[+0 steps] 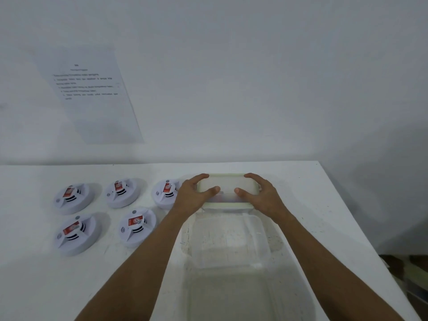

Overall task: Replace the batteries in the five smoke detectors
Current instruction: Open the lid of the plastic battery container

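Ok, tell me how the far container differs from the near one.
The far container has a pale green-rimmed lid on it; the near container is open. The left hand and right hand hold the far container at its ends; nothing touches the near container. The far container looks smaller. Both are clear plastic and rectangular.

You face a plain white wall (254,77) that fills the upper half of your view, evenly lit, with soft shadow gathering toward its right side. A printed sheet (90,98) hangs on the wall at your left, tilted, its text too blurred to read. Below it, a white table (324,205) runs up to the wall, its top scuffed with small dark specks, and past its right edge you see a strip of dark, cluttered floor (407,269), too dim to make out
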The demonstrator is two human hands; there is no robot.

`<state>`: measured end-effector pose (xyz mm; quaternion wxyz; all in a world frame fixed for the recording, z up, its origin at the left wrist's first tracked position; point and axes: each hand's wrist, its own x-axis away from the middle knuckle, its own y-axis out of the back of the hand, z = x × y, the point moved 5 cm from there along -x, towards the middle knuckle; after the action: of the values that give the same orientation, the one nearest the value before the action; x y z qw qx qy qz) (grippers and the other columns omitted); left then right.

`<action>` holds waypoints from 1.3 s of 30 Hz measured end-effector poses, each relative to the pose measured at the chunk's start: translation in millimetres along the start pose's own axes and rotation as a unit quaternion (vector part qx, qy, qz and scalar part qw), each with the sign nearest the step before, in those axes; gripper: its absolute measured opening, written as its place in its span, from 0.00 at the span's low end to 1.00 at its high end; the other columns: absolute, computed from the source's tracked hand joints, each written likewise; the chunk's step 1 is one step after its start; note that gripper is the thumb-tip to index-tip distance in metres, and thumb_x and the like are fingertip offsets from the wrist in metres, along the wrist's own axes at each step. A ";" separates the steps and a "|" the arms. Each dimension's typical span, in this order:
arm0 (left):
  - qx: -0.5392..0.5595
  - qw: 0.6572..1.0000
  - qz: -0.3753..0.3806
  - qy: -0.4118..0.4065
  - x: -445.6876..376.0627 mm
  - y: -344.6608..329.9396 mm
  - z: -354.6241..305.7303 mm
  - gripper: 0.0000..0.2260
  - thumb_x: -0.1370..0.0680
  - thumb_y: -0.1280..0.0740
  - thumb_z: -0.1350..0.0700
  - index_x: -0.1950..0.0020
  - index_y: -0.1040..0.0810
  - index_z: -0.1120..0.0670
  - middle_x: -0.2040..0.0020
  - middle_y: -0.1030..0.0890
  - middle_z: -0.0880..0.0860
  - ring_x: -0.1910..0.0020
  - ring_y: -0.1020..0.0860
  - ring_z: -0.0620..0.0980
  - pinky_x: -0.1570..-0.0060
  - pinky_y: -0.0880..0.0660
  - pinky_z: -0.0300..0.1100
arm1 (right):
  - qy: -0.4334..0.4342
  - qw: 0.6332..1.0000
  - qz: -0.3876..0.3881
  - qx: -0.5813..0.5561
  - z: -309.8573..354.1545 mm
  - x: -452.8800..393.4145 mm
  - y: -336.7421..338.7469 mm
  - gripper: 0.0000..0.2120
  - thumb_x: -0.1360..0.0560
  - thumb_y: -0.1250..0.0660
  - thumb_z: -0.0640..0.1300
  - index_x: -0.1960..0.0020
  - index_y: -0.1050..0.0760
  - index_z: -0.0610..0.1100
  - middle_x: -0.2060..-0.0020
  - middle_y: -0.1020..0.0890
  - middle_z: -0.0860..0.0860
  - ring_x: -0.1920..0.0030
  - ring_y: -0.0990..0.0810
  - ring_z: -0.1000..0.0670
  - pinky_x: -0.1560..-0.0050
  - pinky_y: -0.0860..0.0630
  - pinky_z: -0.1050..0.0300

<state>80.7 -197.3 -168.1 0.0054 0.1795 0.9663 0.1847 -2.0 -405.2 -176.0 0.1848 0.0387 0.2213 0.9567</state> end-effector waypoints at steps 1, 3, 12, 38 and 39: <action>-0.028 0.999 0.031 0.003 0.6 -0.9 -2.3 0.28 0.33 0.24 0.42 0.35 0.27 0.44 0.39 0.26 0.42 0.38 0.27 0.44 0.44 0.25 0.40 | -0.002 1.000 0.002 0.011 0.5 -0.7 0.1 0.26 0.29 0.24 0.56 0.34 0.27 0.56 0.39 0.29 0.51 0.40 0.27 0.52 0.44 0.30 0.63; -0.116 0.990 0.083 0.005 -0.1 -2.0 -4.8 0.35 0.35 0.23 0.40 0.31 0.33 0.40 0.42 0.30 0.45 0.43 0.29 0.44 0.49 0.30 0.35 | 0.017 0.999 0.008 0.036 3.0 -3.0 1.4 0.28 0.28 0.25 0.54 0.31 0.28 0.54 0.34 0.33 0.49 0.35 0.31 0.52 0.39 0.34 0.63; -0.293 0.956 0.006 -0.023 -23.5 12.5 -27.6 0.41 0.37 0.24 0.36 0.28 0.33 0.47 0.32 0.35 0.54 0.33 0.32 0.53 0.42 0.30 0.46 | 0.011 0.997 -0.004 0.081 11.0 -16.0 7.0 0.35 0.30 0.24 0.56 0.27 0.32 0.52 0.38 0.27 0.48 0.41 0.29 0.53 0.42 0.34 0.60; 0.068 0.996 0.050 0.010 -31.5 -28.6 1.3 0.18 0.24 0.30 0.48 0.35 0.27 0.40 0.32 0.25 0.51 0.35 0.27 0.52 0.37 0.28 0.43 | 0.014 0.994 0.085 -0.069 8.3 -34.8 -36.0 0.17 0.22 0.31 0.51 0.35 0.30 0.57 0.41 0.22 0.54 0.48 0.20 0.57 0.51 0.21 0.66; 0.074 0.996 0.042 0.009 -31.8 -28.3 1.5 0.18 0.24 0.30 0.49 0.35 0.26 0.42 0.34 0.24 0.50 0.39 0.24 0.49 0.40 0.27 0.40 | 0.014 0.994 0.084 -0.075 9.7 -34.2 -36.5 0.17 0.22 0.31 0.51 0.35 0.29 0.56 0.41 0.21 0.54 0.49 0.20 0.58 0.53 0.21 0.67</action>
<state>100.8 -232.4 -181.4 -0.0246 0.2183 0.9688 0.1145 43.6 -383.5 -183.0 0.1031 0.0302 0.1470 0.9833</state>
